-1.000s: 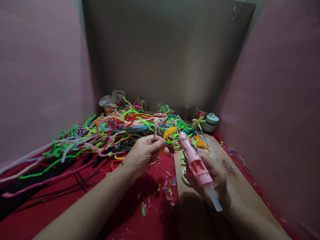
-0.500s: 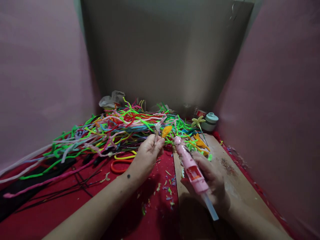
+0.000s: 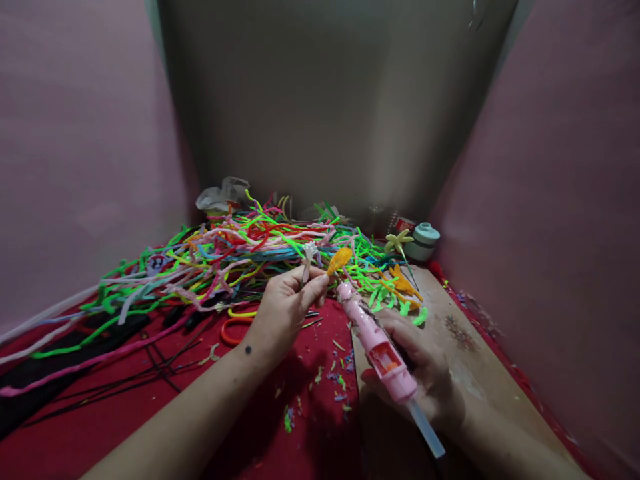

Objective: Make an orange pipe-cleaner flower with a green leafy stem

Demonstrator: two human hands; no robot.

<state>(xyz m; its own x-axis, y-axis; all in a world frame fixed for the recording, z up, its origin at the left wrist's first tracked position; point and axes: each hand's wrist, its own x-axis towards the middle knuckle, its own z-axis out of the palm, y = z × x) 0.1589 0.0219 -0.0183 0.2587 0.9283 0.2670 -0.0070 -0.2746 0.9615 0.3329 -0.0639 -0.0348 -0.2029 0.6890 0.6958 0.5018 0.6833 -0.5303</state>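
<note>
One orange petal [image 3: 341,260] leans up and right along its long axis, base pinched in the left hand [image 3: 284,308] beside a white-tipped stem [image 3: 307,268], while one pink glue gun [image 3: 367,325], gripped in the right hand [image 3: 427,372], slants up-left with its front end near that base, contact unclear.

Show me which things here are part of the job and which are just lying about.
In use:
- orange petal-shaped piece and white-tipped piece, left hand
- pink glue gun, right hand

Apparently lying about:
- yellow flower
- pale green container
- plastic bag

Unclear: the pile of fuzzy stems may be supplies.
</note>
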